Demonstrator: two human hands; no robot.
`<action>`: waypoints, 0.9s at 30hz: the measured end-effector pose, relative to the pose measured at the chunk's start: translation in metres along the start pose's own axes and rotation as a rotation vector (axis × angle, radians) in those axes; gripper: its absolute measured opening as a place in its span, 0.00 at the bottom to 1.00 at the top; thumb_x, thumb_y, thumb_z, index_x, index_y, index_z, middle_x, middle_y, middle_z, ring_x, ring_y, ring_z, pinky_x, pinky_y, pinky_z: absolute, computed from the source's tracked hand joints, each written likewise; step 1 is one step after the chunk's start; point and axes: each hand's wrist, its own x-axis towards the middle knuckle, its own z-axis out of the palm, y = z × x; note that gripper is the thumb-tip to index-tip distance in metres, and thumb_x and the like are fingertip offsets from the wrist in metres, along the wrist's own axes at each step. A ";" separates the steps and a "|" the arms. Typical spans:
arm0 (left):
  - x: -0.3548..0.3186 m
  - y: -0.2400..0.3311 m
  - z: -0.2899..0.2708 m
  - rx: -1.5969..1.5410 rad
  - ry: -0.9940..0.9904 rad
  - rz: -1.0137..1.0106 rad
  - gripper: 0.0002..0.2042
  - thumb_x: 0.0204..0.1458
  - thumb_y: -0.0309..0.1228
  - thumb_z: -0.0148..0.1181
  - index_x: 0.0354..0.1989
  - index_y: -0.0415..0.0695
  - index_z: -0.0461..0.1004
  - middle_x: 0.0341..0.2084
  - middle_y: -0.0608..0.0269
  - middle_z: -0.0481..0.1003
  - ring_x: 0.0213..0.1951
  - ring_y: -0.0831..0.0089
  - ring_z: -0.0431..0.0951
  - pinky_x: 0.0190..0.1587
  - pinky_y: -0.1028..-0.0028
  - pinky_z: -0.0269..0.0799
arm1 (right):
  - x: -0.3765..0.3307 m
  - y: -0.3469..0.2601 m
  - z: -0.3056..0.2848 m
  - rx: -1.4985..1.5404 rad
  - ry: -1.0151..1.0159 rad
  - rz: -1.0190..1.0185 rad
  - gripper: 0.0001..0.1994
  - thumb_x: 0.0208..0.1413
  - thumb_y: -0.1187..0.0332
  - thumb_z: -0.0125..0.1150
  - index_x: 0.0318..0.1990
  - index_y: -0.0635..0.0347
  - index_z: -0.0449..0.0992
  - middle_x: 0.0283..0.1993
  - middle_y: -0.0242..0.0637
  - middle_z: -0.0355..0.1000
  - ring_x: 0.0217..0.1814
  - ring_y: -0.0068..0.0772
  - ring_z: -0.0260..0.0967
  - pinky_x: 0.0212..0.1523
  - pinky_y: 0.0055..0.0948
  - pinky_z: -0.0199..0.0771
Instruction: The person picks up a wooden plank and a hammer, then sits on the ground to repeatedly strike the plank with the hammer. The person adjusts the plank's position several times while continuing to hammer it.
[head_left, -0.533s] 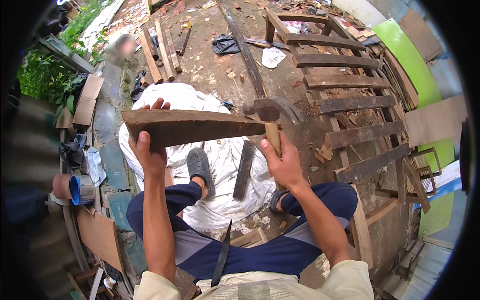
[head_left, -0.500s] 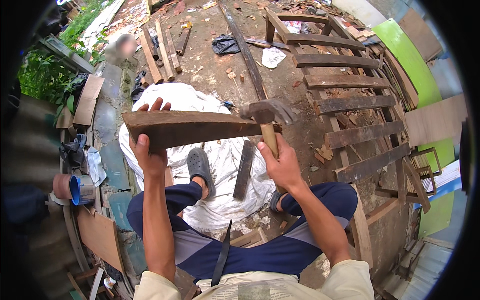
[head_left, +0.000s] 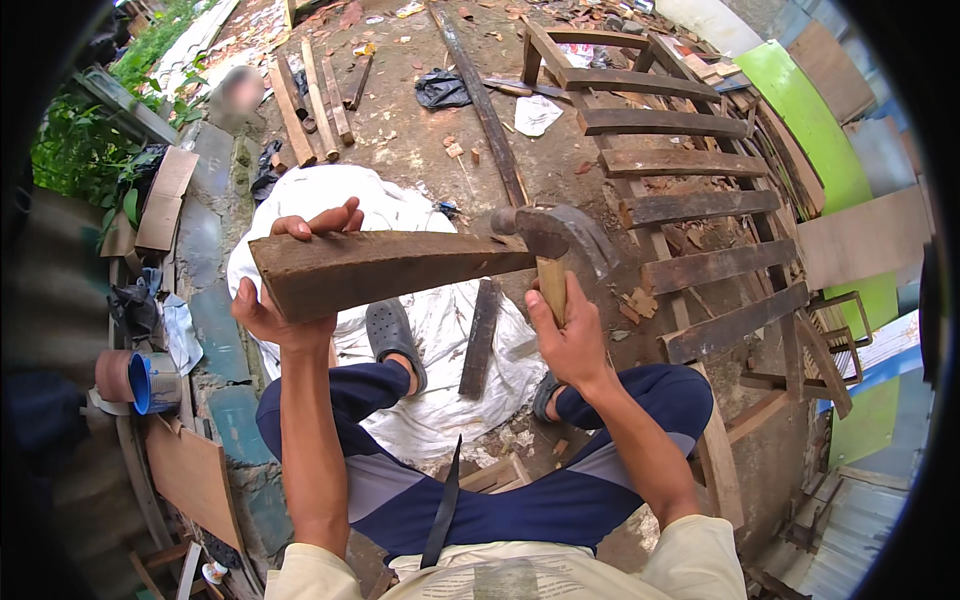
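Note:
My left hand (head_left: 300, 318) grips a dark wooden plank (head_left: 390, 268) near its wide end, with fingertips curled over the far edge and the thumb out to the left. The plank is raised in front of me and tapers toward the right. In my right hand (head_left: 575, 335) is a claw hammer, its pale wooden handle (head_left: 551, 287) closed in the fingers. The dark metal hammer head (head_left: 545, 232) is at the plank's narrow right end, its face by the upper edge and its claw to the right. I cannot tell whether they touch.
White sheeting (head_left: 440, 400) lies on the ground below, with a short dark wood piece (head_left: 481, 340) on it. A slatted wooden frame (head_left: 700, 208) stands at the right. A long dark pole (head_left: 485, 110) and several wood strips (head_left: 318, 100) lie farther off. A blue-lined bucket (head_left: 155, 382) sits left.
The plank has turned in my left hand, showing more of its wide end, and that thumb has moved left off its face. The hammer has shifted slightly right and its head has tilted.

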 end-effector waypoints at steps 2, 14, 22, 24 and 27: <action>0.002 -0.003 -0.001 -0.045 -0.116 0.008 0.32 0.52 0.61 0.42 0.46 0.41 0.70 0.39 0.55 0.72 0.52 0.52 0.72 0.64 0.43 0.59 | -0.007 0.008 0.003 -0.081 -0.076 0.065 0.14 0.65 0.61 0.59 0.45 0.66 0.72 0.24 0.45 0.70 0.24 0.34 0.68 0.30 0.34 0.68; 0.016 -0.002 -0.015 -0.043 -0.105 0.012 0.29 0.52 0.58 0.43 0.41 0.41 0.71 0.34 0.57 0.71 0.44 0.58 0.72 0.60 0.49 0.61 | 0.003 -0.030 -0.018 0.071 0.088 -0.019 0.12 0.65 0.63 0.59 0.43 0.64 0.68 0.23 0.38 0.71 0.22 0.30 0.71 0.25 0.35 0.68; 0.014 -0.004 -0.005 -0.075 -0.055 0.003 0.28 0.52 0.56 0.39 0.38 0.40 0.71 0.31 0.57 0.71 0.41 0.58 0.71 0.57 0.51 0.62 | -0.004 -0.021 -0.018 -0.271 -0.182 0.331 0.15 0.64 0.61 0.57 0.42 0.67 0.71 0.29 0.57 0.76 0.33 0.58 0.78 0.33 0.47 0.72; 0.013 -0.005 -0.009 -0.061 -0.051 0.015 0.28 0.52 0.55 0.40 0.37 0.39 0.70 0.31 0.56 0.71 0.40 0.58 0.72 0.57 0.52 0.62 | -0.004 -0.040 -0.027 -0.171 -0.092 0.314 0.14 0.64 0.61 0.58 0.42 0.67 0.71 0.26 0.50 0.74 0.29 0.45 0.77 0.31 0.41 0.72; 0.017 -0.006 -0.009 -0.074 -0.074 0.013 0.28 0.52 0.55 0.40 0.37 0.39 0.70 0.31 0.55 0.72 0.40 0.58 0.72 0.56 0.52 0.62 | -0.003 -0.051 -0.029 -0.025 0.086 0.135 0.13 0.65 0.61 0.58 0.39 0.64 0.70 0.21 0.38 0.69 0.23 0.24 0.70 0.24 0.32 0.66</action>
